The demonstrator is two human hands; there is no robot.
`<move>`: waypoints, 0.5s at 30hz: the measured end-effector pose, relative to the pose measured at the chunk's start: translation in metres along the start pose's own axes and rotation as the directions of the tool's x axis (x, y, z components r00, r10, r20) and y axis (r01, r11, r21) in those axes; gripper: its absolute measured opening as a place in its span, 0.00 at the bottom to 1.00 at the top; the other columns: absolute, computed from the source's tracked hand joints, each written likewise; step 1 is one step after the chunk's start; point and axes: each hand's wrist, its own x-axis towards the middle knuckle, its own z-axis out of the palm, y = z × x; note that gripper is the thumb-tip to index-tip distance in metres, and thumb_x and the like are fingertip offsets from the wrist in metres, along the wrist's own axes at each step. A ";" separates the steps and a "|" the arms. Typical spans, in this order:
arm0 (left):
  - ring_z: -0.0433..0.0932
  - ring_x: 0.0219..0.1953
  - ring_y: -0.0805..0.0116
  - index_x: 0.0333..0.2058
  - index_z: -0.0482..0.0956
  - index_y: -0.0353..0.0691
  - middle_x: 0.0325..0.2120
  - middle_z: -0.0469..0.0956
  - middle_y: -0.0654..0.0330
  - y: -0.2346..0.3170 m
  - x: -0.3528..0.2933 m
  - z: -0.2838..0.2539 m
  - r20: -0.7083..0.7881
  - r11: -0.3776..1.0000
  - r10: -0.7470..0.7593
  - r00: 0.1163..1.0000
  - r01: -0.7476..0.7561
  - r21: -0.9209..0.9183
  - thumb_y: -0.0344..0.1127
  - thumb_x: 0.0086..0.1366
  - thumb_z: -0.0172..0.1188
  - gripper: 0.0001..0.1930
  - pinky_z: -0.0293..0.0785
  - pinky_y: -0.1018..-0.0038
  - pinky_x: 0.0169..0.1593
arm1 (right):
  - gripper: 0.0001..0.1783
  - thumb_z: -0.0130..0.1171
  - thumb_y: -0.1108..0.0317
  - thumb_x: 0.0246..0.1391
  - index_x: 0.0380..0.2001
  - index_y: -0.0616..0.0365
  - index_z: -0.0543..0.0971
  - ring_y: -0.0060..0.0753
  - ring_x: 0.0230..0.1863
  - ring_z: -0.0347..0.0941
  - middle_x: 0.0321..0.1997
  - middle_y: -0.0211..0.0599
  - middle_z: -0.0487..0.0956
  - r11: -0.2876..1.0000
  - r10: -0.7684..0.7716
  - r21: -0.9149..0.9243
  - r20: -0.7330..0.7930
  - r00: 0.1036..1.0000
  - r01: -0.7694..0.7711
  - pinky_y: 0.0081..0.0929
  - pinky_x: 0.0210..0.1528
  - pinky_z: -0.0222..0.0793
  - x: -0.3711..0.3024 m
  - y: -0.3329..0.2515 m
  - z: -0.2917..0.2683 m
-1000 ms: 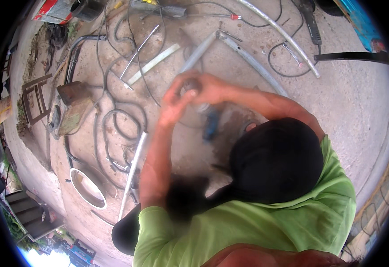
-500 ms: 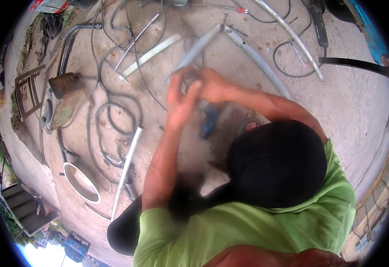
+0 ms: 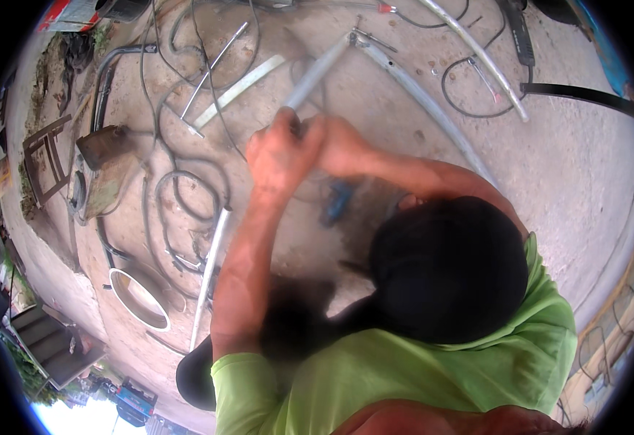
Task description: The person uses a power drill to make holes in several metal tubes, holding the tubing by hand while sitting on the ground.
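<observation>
Both my hands are closed together around the near end of a straight grey metal tube [image 3: 318, 72]. My left hand [image 3: 281, 148] is on the left and my right hand [image 3: 340, 145] presses against it from the right. The tube runs away from me to a corner joint [image 3: 353, 36], where it meets a long curved grey tube [image 3: 433, 101]. A small blue object [image 3: 339, 199] lies on the concrete floor just below my hands. My fingers hide the tube's near end.
Bent steel rods and rings [image 3: 183, 196] lie on the floor at left, with a white tube [image 3: 212, 268], a flat pale bar [image 3: 239, 81] and an oval ring [image 3: 139, 299]. A rusty frame [image 3: 45, 156] stands far left. Black cable [image 3: 476, 90] and a black bar [image 3: 578, 96] lie at right.
Both hands have shifted upward in the view, farther from my body, and stay clasped together on the tube. The floor items have slid slightly as my head moved.
</observation>
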 end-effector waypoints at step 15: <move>0.82 0.29 0.54 0.46 0.79 0.38 0.26 0.80 0.55 -0.009 -0.026 -0.034 0.272 0.998 0.057 0.961 -0.065 0.019 0.49 0.59 0.72 0.24 0.79 0.63 0.39 | 0.20 0.68 0.58 0.42 0.37 0.58 0.82 0.48 0.41 0.83 0.37 0.47 0.85 0.985 -0.068 0.164 0.136 0.988 0.045 0.40 0.45 0.75 -0.017 -0.007 -0.015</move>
